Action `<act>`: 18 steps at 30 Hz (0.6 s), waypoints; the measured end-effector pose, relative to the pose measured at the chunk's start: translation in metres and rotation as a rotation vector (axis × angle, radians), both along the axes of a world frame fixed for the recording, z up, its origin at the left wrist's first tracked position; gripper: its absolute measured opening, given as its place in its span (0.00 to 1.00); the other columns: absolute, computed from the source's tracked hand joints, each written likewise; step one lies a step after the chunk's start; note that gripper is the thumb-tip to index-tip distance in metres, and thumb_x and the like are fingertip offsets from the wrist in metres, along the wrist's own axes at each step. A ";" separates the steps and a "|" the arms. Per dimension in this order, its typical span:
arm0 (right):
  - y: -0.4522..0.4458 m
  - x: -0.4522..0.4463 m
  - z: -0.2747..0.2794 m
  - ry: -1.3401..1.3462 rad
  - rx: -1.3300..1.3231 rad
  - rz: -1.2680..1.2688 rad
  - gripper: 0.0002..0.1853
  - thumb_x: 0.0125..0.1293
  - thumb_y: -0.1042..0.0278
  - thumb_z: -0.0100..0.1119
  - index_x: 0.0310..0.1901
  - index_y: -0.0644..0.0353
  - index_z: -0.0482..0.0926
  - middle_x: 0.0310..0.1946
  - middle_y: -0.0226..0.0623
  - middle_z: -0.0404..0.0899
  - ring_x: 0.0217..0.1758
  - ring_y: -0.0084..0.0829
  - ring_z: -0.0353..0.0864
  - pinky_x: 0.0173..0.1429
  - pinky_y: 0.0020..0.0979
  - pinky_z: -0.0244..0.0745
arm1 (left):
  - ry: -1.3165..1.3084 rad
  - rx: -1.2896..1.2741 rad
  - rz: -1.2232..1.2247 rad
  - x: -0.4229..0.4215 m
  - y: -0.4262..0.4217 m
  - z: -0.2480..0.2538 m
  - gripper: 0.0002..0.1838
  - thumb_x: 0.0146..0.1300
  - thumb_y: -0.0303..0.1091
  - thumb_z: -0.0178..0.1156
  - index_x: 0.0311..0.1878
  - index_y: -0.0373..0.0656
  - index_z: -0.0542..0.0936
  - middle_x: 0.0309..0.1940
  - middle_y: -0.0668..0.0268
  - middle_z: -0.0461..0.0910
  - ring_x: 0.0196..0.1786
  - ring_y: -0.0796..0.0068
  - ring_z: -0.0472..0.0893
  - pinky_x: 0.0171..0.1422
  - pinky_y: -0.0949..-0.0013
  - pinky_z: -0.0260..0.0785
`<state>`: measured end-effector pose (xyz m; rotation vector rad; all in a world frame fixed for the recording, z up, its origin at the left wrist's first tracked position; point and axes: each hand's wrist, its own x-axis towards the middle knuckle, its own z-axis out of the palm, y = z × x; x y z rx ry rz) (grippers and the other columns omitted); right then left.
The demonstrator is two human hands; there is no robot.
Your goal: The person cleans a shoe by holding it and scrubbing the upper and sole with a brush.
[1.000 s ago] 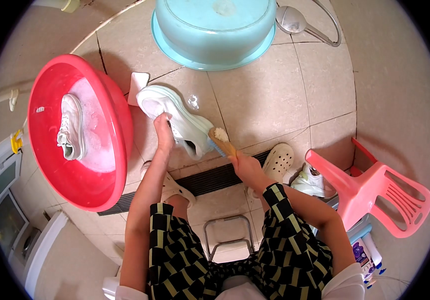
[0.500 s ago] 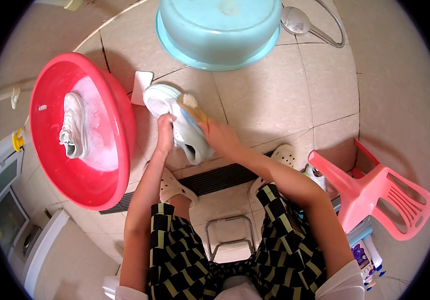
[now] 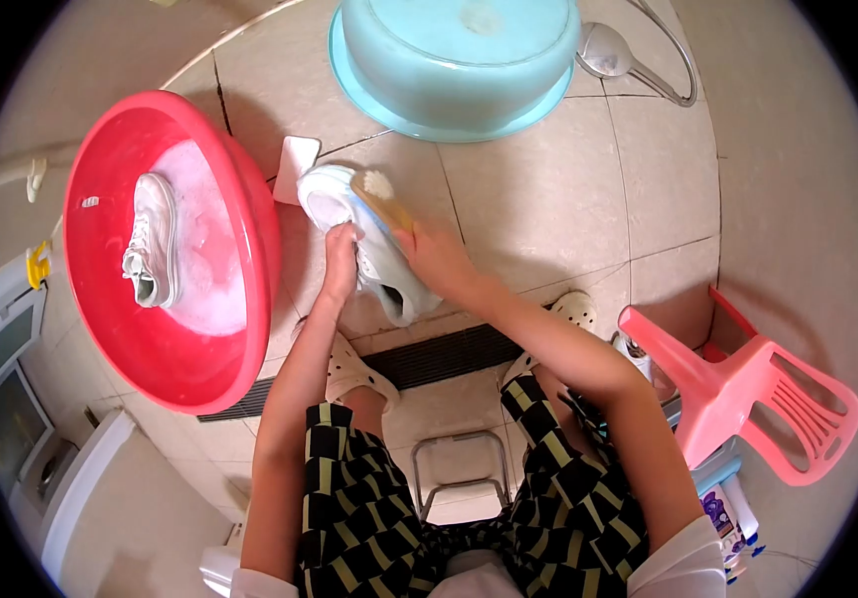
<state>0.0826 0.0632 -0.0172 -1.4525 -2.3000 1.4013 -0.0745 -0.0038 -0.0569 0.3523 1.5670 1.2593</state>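
Observation:
A wet white shoe lies tilted on the tiles in front of me, its opening turned toward my feet. My left hand is closed on the shoe's near left side. In my right hand is a wooden scrubbing brush, held by its handle, with a white bristle tuft showing at the far end. The brush lies along the upper right side of the shoe. Just beyond the shoe's toe is a flat white piece whose kind I cannot make out. The matching white shoe rests in the red basin among suds.
An upturned light-blue basin stands at the back, beside a shower head with its hose. A pink plastic chair lies tipped at right. Bottles stand below it. A dark drain grate runs between my feet.
The whole view has shifted slightly, so most things sit a little to the right. Both hands keep their hold on the shoe and the brush, and the brush has barely moved along the shoe.

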 end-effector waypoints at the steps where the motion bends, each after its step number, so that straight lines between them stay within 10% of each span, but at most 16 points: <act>1: -0.006 0.005 0.003 -0.046 -0.018 -0.005 0.25 0.72 0.47 0.41 0.38 0.68 0.73 0.25 0.57 0.79 0.30 0.58 0.80 0.34 0.52 0.75 | 0.004 0.005 -0.004 -0.002 -0.001 -0.006 0.10 0.55 0.34 0.50 0.20 0.42 0.72 0.20 0.75 0.68 0.24 0.84 0.65 0.30 0.75 0.57; 18: -0.060 0.092 0.028 -0.154 -0.083 0.139 0.22 0.71 0.50 0.44 0.39 0.66 0.71 0.20 0.51 0.78 0.25 0.54 0.79 0.29 0.49 0.74 | -0.076 0.012 0.082 0.004 -0.003 -0.002 0.10 0.53 0.33 0.51 0.19 0.41 0.73 0.20 0.74 0.69 0.25 0.83 0.66 0.32 0.75 0.59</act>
